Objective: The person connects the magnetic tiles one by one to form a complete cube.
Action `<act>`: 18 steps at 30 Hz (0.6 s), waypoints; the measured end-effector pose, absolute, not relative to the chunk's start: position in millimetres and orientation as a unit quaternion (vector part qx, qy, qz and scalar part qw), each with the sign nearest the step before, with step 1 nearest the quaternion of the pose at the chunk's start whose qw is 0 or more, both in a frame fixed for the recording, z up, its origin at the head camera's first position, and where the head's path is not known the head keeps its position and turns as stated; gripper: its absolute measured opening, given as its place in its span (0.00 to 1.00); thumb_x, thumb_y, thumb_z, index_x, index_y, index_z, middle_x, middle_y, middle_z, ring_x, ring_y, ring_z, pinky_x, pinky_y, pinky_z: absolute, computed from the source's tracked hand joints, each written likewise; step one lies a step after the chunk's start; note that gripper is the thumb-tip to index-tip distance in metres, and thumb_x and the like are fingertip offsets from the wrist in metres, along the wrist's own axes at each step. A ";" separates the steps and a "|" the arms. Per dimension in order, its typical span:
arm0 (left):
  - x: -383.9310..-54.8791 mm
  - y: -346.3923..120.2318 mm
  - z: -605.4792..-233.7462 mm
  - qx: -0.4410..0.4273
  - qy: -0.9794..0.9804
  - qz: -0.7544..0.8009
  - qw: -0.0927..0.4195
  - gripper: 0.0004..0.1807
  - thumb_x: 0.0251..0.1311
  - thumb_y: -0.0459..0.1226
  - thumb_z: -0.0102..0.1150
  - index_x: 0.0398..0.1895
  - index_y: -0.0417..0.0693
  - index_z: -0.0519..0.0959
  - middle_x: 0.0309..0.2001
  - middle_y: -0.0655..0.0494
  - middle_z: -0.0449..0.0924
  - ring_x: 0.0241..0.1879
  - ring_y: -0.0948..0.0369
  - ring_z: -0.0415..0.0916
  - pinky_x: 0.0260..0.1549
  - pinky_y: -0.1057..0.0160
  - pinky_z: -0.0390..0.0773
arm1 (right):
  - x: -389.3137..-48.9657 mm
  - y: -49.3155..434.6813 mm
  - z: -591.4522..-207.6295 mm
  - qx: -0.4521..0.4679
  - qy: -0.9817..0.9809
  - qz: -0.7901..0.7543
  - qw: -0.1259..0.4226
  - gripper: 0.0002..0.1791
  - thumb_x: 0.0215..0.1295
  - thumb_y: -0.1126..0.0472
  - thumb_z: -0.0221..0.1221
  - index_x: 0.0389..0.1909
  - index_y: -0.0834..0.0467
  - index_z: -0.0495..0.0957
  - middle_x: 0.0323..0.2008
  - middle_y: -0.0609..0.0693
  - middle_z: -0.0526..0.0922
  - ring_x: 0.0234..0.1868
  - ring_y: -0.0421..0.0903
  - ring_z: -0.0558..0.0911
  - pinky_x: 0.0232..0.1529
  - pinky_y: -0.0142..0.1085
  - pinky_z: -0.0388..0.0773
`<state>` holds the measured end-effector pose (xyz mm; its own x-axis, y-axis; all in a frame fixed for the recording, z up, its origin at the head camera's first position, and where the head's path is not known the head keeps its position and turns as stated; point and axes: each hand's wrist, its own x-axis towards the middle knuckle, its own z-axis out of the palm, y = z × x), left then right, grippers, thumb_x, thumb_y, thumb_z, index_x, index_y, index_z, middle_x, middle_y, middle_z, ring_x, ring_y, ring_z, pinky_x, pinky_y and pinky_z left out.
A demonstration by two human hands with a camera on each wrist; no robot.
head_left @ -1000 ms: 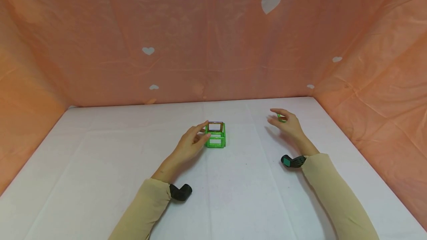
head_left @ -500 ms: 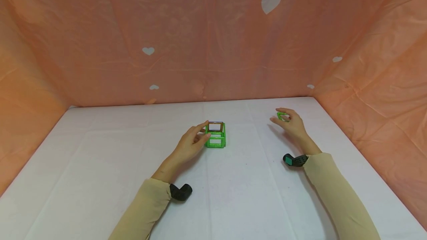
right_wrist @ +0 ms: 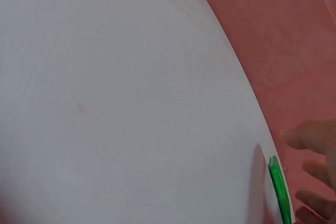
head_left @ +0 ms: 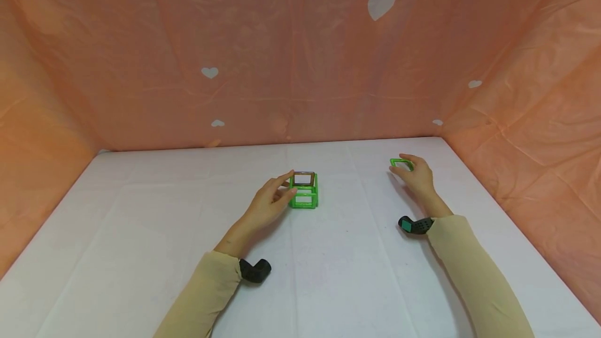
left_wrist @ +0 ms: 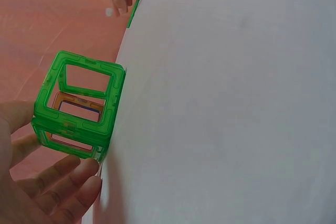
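A small cube of magnetic tiles (head_left: 303, 198), green with an orange-brown square on its top, sits on the white table. My left hand (head_left: 269, 201) holds its left side, thumb at the front and index finger farther back. In the left wrist view the cube (left_wrist: 79, 93) shows open green frames, with some fingertips (left_wrist: 90, 167) hidden or close beneath it. To the right, a loose green square magnetic tile (head_left: 395, 161) lies on the table. My right hand (head_left: 419, 177) hovers over its right part, fingers spread; in the right wrist view they are apart from the tile (right_wrist: 280, 190).
White cloth covers the table (head_left: 328, 275). An orange curtain (head_left: 291, 56) with pale hearts stands behind it, and another orange sheet (head_left: 540, 145) bounds the right side. Black wrist cameras (head_left: 255, 271) sit at both sleeves.
My right hand has shifted to the right, uncovering more of the green tile. My left hand and the cube have stayed in place.
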<state>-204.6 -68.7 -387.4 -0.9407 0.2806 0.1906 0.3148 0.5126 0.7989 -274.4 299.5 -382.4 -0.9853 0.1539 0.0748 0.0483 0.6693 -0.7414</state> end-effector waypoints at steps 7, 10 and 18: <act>-205.0 -68.8 -387.8 -0.172 -0.869 -0.464 0.019 0.29 0.69 0.41 0.53 0.71 0.46 0.62 0.54 0.40 0.73 0.44 0.51 0.78 0.45 0.52 0.77 | -274.6 299.6 -385.1 -0.100 -0.911 0.392 0.077 0.34 0.62 0.58 0.60 0.67 0.67 0.64 0.67 0.69 0.63 0.68 0.64 0.61 0.69 0.54 0.56; -205.6 -69.1 -388.6 -0.171 -0.866 -0.469 0.020 0.29 0.68 0.41 0.53 0.71 0.46 0.62 0.54 0.41 0.74 0.43 0.52 0.78 0.44 0.54 0.77 | -274.5 299.9 -386.0 -0.103 -0.912 0.387 0.084 0.34 0.62 0.59 0.61 0.67 0.68 0.64 0.66 0.70 0.63 0.67 0.64 0.62 0.68 0.53 0.57; -206.2 -69.5 -389.0 -0.172 -0.866 -0.468 0.019 0.29 0.68 0.41 0.53 0.71 0.46 0.62 0.54 0.41 0.74 0.43 0.52 0.77 0.45 0.53 0.77 | -274.1 296.5 -386.6 -0.149 -0.923 0.340 0.098 0.36 0.60 0.54 0.63 0.64 0.71 0.65 0.61 0.72 0.67 0.62 0.67 0.63 0.61 0.55 0.60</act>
